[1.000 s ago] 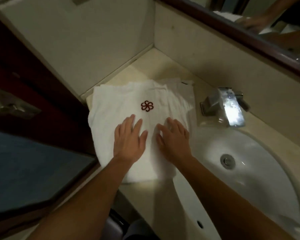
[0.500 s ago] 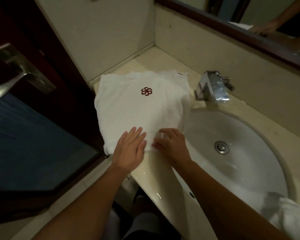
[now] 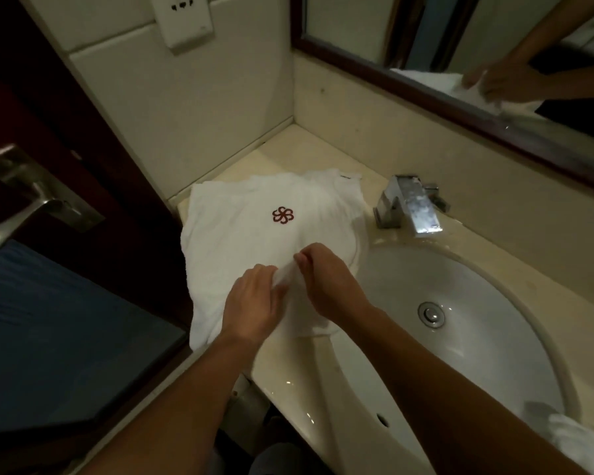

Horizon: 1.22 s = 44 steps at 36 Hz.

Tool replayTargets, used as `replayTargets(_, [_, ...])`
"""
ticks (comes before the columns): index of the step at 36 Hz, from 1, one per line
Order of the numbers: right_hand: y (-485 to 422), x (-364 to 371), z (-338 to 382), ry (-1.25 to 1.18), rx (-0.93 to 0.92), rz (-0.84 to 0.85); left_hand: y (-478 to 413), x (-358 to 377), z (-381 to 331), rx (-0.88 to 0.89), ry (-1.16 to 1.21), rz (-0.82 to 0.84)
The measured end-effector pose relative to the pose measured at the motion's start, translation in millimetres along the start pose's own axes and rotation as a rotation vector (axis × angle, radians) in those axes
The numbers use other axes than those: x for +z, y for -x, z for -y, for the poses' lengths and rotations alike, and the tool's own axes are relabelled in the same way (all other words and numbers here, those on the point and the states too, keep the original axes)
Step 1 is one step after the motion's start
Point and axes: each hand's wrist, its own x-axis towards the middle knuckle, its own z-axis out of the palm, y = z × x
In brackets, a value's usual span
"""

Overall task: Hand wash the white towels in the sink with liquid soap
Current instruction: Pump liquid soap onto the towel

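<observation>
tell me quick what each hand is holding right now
Left hand: closed, pinching a raised fold of the white folded towel with the red flower emblem.
Right hand: closed, pinching the same fold.

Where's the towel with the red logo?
In the head view, the towel lies on the counter left of the sink, by the faucet; the left hand and right hand pinch its near fold.

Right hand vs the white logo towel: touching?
Touching. Head view: right hand pinches a raised fold of the white logo towel near its front edge.
</observation>
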Motion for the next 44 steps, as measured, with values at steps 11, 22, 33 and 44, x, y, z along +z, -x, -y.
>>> replayTargets(11, [15, -40, -26, -0.259, -0.073, -0.309, -91, -67, -106, 0.07, 0.26, 0.095])
replayTargets(22, [76, -151, -9, -0.47, -0.061, -0.809, -106, -112, -262, 0.28, 0.436, 0.265])
replayTargets(33, [211, -225, -75, -0.458, 0.237, -0.893, -84, -13, -364, -0.119, 0.673, 0.793])
replayTargets(44, [342, -303, -175, -0.464, 0.818, -1.052, -7, 105, -480, 0.121, 0.448, 0.97])
